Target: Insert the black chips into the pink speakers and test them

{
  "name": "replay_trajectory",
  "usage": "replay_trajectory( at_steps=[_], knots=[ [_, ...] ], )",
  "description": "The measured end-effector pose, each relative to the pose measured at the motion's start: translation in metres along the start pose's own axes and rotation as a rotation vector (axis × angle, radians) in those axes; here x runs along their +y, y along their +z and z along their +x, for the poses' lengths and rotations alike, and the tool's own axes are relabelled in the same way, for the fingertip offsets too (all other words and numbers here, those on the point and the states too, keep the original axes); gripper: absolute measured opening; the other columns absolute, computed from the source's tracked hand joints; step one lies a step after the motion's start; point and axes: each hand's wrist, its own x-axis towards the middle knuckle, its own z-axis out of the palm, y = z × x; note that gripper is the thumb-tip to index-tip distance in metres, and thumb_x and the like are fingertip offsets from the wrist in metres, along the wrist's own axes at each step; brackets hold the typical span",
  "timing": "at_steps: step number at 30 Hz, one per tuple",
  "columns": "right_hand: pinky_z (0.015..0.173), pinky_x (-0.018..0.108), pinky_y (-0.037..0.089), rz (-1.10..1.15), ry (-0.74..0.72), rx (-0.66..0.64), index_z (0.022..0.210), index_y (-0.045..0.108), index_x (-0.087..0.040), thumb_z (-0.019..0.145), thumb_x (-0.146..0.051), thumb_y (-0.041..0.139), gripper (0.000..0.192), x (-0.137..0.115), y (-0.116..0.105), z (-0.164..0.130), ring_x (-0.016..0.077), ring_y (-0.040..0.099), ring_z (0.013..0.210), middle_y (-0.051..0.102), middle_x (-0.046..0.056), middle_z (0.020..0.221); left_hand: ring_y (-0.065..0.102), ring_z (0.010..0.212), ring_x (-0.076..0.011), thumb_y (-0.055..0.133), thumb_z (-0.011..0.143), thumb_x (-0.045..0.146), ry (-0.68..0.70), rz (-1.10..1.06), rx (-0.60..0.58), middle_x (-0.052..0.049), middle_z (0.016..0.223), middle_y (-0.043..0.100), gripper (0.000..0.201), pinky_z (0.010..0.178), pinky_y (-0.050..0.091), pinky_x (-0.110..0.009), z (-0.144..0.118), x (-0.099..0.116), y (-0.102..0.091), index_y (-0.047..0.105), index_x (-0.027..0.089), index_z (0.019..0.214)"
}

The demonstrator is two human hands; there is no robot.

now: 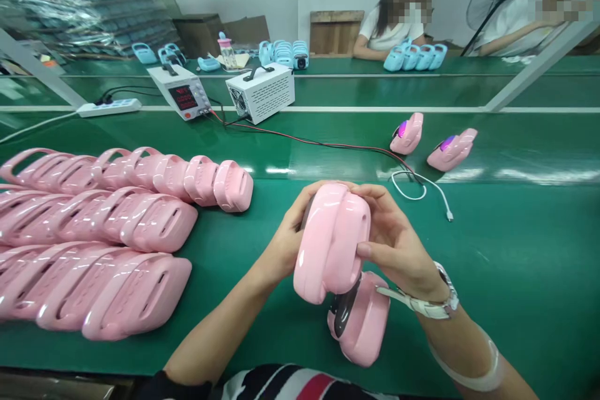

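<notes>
Right fingers: curled closed over the top and right flank of a pink housing (332,244); thumb (375,252) pressed flat on its face.
Left fingers: mostly hidden behind the housing; left hand (285,239) grips its left edge, fingertips just showing over the top.
Right hand (397,244): wristwatch (435,300) at the wrist.
Held housing: upright, raised clear of the green bench (515,275), centred before the person.
Second housing (360,320): lying on the bench directly under the held one, dark inner face showing, touching or nearly touching; cannot tell which.
Left side: three rows of stacked pink shells (117,244), well apart from the hands.
Right side: open bench surface; white cable (422,187) and two pink units (434,140) beyond.
Far edge: power supply (184,95) and white box (261,91).
</notes>
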Motion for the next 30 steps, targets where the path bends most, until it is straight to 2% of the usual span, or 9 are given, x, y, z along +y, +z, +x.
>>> replay_trajectory(
  at_steps=[4, 7, 12, 15, 19, 23, 25, 28, 30],
  knots=[
    [0.101, 0.04, 0.048, 0.018, -0.019, -0.009, 0.109, 0.059, -0.03, 0.071, -0.025, 0.081, 0.045, 0.005, 0.0, 0.002, 0.0257, 0.05, 0.129, 0.056, 0.003, 0.136, 0.046, 0.131, -0.0321, 0.072, 0.065, 0.027, 0.039, 0.056, -0.032, -0.007, 0.132, 0.058, 0.05, 0.111, 0.034, -0.043, 0.0, -0.003, -0.004, 0.059, 0.021, 0.113],
    [0.098, 0.041, 0.049, 0.019, -0.012, -0.029, 0.109, 0.06, -0.031, 0.07, -0.027, 0.082, 0.045, 0.008, -0.004, 0.004, 0.0263, 0.053, 0.126, 0.057, 0.003, 0.136, 0.048, 0.128, -0.0297, 0.07, 0.068, 0.027, 0.089, 0.116, -0.041, -0.005, 0.131, 0.057, 0.049, 0.106, 0.038, -0.039, -0.004, -0.005, -0.008, 0.059, 0.023, 0.116],
    [0.097, 0.036, 0.05, -0.071, -0.056, -0.116, 0.112, 0.062, -0.034, 0.071, -0.026, 0.083, 0.047, 0.008, -0.02, 0.005, 0.0245, 0.05, 0.13, 0.054, 0.001, 0.142, 0.057, 0.096, -0.0222, 0.078, 0.06, 0.024, 0.068, 0.334, 0.07, -0.003, 0.118, 0.055, 0.083, 0.084, 0.046, -0.033, -0.013, -0.006, -0.009, 0.043, 0.035, 0.134],
    [0.098, 0.036, 0.05, -0.135, -0.131, -0.147, 0.112, 0.062, -0.037, 0.073, -0.025, 0.081, 0.045, 0.006, -0.026, 0.006, 0.0232, 0.05, 0.131, 0.054, -0.001, 0.142, 0.056, 0.096, -0.0218, 0.08, 0.055, 0.02, 0.139, 0.398, 0.06, -0.002, 0.115, 0.052, 0.091, 0.084, 0.046, -0.032, -0.014, -0.003, -0.004, 0.04, 0.036, 0.135],
    [0.099, 0.038, 0.05, -0.158, -0.188, -0.146, 0.112, 0.063, -0.037, 0.073, -0.024, 0.081, 0.044, 0.004, -0.024, 0.007, 0.0238, 0.049, 0.132, 0.057, -0.001, 0.139, 0.057, 0.096, -0.0212, 0.079, 0.057, 0.021, 0.217, 0.395, 0.027, -0.002, 0.114, 0.055, 0.084, 0.086, 0.046, -0.032, -0.012, 0.001, -0.001, 0.043, 0.032, 0.132],
    [0.093, 0.036, 0.052, -0.132, -0.105, -0.137, 0.112, 0.063, -0.036, 0.074, -0.025, 0.08, 0.043, 0.003, -0.017, 0.009, 0.0248, 0.051, 0.129, 0.057, 0.002, 0.138, 0.054, 0.111, -0.0231, 0.077, 0.064, 0.022, 0.27, 0.389, 0.041, -0.002, 0.125, 0.056, 0.062, 0.096, 0.043, -0.032, -0.012, 0.0, -0.005, 0.053, 0.027, 0.121],
    [0.092, 0.036, 0.053, -0.122, -0.068, -0.134, 0.113, 0.062, -0.035, 0.074, -0.024, 0.08, 0.044, 0.002, -0.015, 0.012, 0.0251, 0.053, 0.126, 0.056, 0.003, 0.138, 0.055, 0.107, -0.0202, 0.077, 0.066, 0.024, 0.281, 0.374, 0.041, 0.0, 0.123, 0.057, 0.058, 0.092, 0.045, -0.028, -0.012, -0.003, -0.008, 0.054, 0.028, 0.12],
    [0.091, 0.037, 0.054, -0.108, -0.018, -0.189, 0.115, 0.061, -0.033, 0.072, -0.024, 0.082, 0.049, 0.0, -0.018, 0.019, 0.0266, 0.053, 0.126, 0.048, 0.005, 0.146, 0.056, 0.101, -0.0177, 0.075, 0.067, 0.026, 0.295, 0.37, 0.091, 0.002, 0.121, 0.057, 0.056, 0.086, 0.046, -0.026, -0.01, -0.007, -0.013, 0.055, 0.029, 0.12],
    [0.089, 0.038, 0.055, -0.083, -0.013, -0.211, 0.12, 0.06, -0.034, 0.069, -0.03, 0.084, 0.057, -0.002, -0.02, 0.021, 0.0281, 0.053, 0.127, 0.041, 0.004, 0.152, 0.055, 0.106, -0.02, 0.072, 0.068, 0.03, 0.302, 0.336, 0.142, 0.0, 0.121, 0.057, 0.054, 0.091, 0.045, -0.029, -0.007, -0.01, -0.014, 0.055, 0.028, 0.119]
  ],
)
